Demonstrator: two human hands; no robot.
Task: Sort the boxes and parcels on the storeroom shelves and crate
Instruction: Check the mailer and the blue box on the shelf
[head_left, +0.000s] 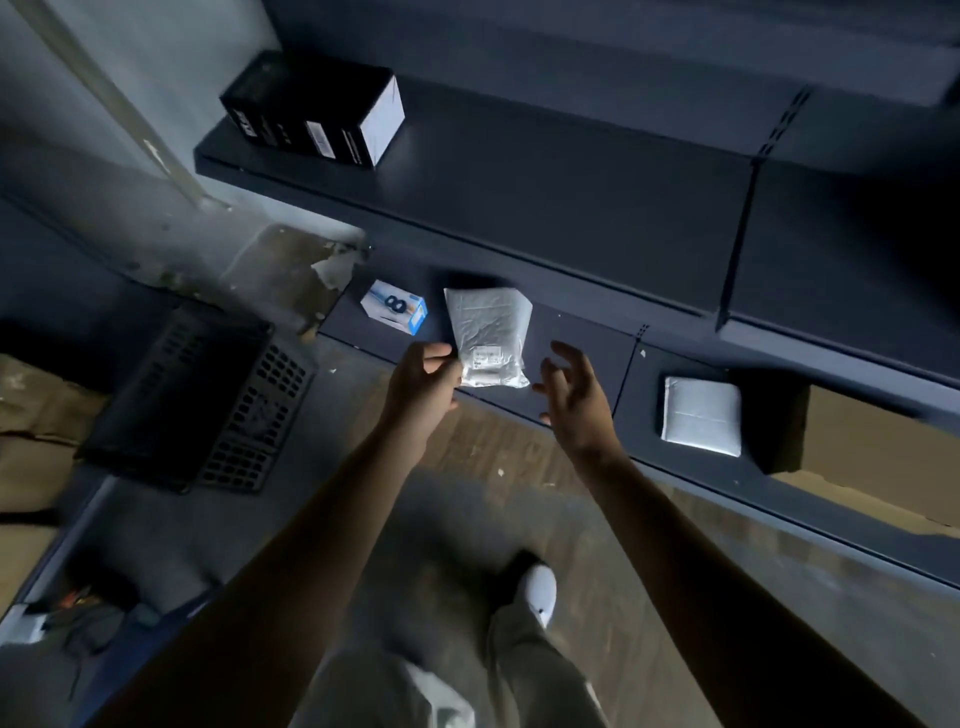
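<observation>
The person stands facing the dark shelving, both arms stretched down toward the lower shelf (582, 332). The left hand (426, 374) pinches a white plastic parcel (491, 332) by its near left edge, thumb and fingers curled onto the wrapper, so the packet hangs out over the shelf with its label facing up. I judge it is held that way so the label can be read. Whether its far end touches the shelf I cannot tell.

The right hand (571, 395) holds nothing. Its fingers are spread and loosely bent just beside the parcel's right edge, apart from it, and it looks ready to take the other side or steady it.

Like seems to sit with like here. A small blue and white box (396, 309) lies just left of the parcel on the same shelf, and a black box (317, 117) stands alone on the upper shelf (545, 208). Further right lies a second white parcel (701, 415), with a cardboard box (872, 452) beyond it. So the held packet probably belongs with its twin to the right — only my guess.

The black crate (202, 395) sits on the floor at the left, well apart from both hands
</observation>
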